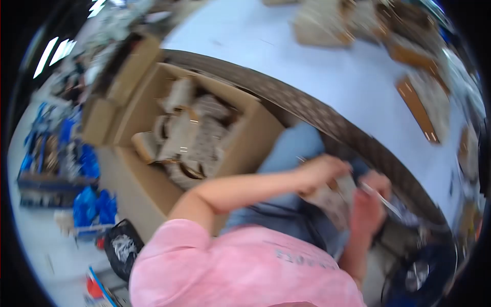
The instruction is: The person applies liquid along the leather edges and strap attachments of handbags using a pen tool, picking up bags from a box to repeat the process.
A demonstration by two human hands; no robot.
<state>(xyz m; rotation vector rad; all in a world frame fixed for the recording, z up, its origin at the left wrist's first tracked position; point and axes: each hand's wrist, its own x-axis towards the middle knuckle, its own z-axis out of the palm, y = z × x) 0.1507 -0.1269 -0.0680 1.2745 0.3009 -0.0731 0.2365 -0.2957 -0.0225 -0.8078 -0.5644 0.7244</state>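
Observation:
My left hand (327, 171) is closed on the upper part of a beige patterned piece (335, 202) with brown trim, which looks like a bag, held over my lap. My right hand (373, 192) is closed around a thin silvery tool (383, 200), just to the right of that piece. Motion blur hides the tool's exact kind and whether its tip touches the piece. Left of my lap, a large open cardboard box (245, 135) holds several similar beige pieces (197, 135) with brown parts, lying in a jumble.
A white-topped table (245, 36) with a brown patterned edge curves ahead of me. Several beige-and-brown pieces (322, 23) and a brown strip (417, 108) lie on it. Blue bags (94, 207) and a black bag (124, 248) are at the left; a dark round object (422, 276) stands lower right.

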